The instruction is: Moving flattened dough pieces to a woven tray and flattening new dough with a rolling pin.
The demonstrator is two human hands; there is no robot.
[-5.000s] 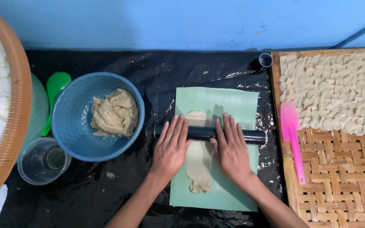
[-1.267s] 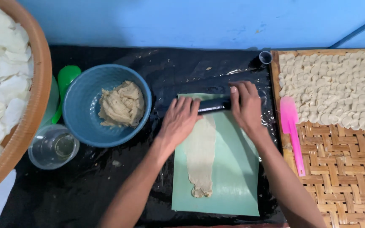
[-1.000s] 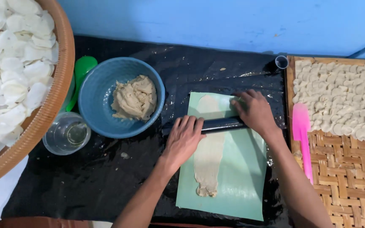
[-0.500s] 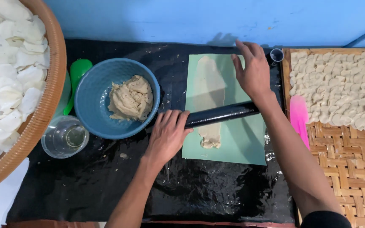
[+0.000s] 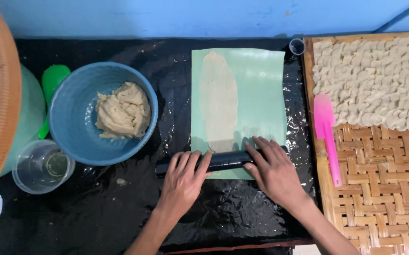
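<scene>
Left hand (image 5: 183, 182) and right hand (image 5: 274, 171) lie flat, fingers spread, gripping nothing, atop a black rolling pin (image 5: 225, 160) below flattened dough (image 5: 218, 101) on a green mat (image 5: 261, 89)

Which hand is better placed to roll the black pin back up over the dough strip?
Probably right: the right hand lies on the black pin directly below the dough strip; the left hand rests off to the side.

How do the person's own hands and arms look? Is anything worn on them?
The left hand and right hand are bare: no gloves, rings, watch or bracelets show. Both forearms are bare, with no sleeve in view. The fingernails look short and unpainted.
</scene>
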